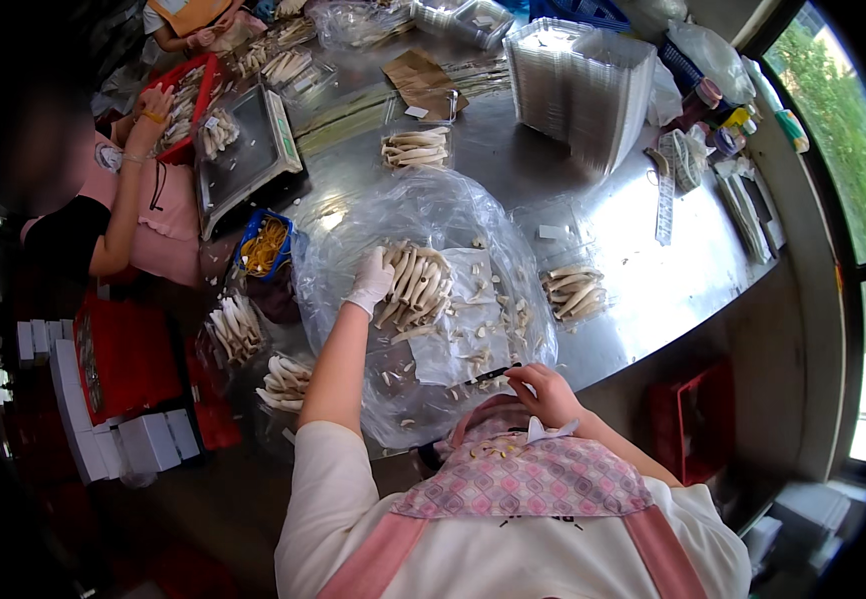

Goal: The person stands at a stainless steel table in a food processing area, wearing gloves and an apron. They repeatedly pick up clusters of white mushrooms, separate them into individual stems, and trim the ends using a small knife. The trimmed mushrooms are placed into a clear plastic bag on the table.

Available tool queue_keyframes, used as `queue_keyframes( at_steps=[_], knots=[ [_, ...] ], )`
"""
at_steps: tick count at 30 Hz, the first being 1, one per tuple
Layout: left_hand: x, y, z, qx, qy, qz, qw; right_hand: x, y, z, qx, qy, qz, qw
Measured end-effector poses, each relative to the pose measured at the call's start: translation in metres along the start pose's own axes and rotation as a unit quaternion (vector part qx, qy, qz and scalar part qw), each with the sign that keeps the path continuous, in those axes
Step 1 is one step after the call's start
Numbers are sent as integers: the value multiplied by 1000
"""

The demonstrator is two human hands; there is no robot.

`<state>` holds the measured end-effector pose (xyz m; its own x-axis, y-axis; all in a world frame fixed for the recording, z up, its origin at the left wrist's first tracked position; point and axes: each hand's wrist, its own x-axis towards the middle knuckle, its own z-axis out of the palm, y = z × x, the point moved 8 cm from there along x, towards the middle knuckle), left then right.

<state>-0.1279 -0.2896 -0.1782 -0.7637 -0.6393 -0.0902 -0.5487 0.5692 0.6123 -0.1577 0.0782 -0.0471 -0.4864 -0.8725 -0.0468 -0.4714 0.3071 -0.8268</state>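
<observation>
My left hand [373, 281], in a white glove, rests against the left side of a heap of long pale mushrooms [419, 284]; whether its fingers grip one I cannot tell. The heap lies on a large clear plastic bag [343, 224] spread on the metal table, beside a white sheet [433, 356] strewn with trimmings. My bare right hand [545, 393] holds a small dark-handled knife [491, 375] low over the near right part of the bag. Mushrooms in open clear trays stand beyond the bag [415, 147] and to its right [573, 292].
Stacked clear plastic trays [582, 90] stand at the back right. A blue basket of rubber bands [265, 245] and a scale [242, 161] are on the left, near a co-worker's hands [150, 112] at a red crate [204, 93]. More mushrooms [284, 383] lie by my left arm.
</observation>
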Motion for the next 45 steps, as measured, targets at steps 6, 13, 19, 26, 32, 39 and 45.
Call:
queue_keyframes(
  at_steps=[6,13,19,26,32,39,45],
  knots=[
    [-4,18,9,-40,-6,5,999,-17,5,-9,-12,35,-4,999],
    [-30,31,22,-35,28,4,999,-24,10,6,12,26,-27,999],
    [-28,45,23,84,-79,-73,991,-30,7,10,9,7,-47,999],
    [-45,71,14,187,-85,-60,977,-34,13,2,16,15,-23,999],
    [-73,76,14,105,-143,-72,982,-36,17,4,19,15,-34,999],
    [-113,35,12,-201,-123,-122,964,-24,15,18,31,-28,-59,997],
    [-169,59,-3,-441,-101,-154,879,-4,17,24,73,-48,-57,995]
  ],
)
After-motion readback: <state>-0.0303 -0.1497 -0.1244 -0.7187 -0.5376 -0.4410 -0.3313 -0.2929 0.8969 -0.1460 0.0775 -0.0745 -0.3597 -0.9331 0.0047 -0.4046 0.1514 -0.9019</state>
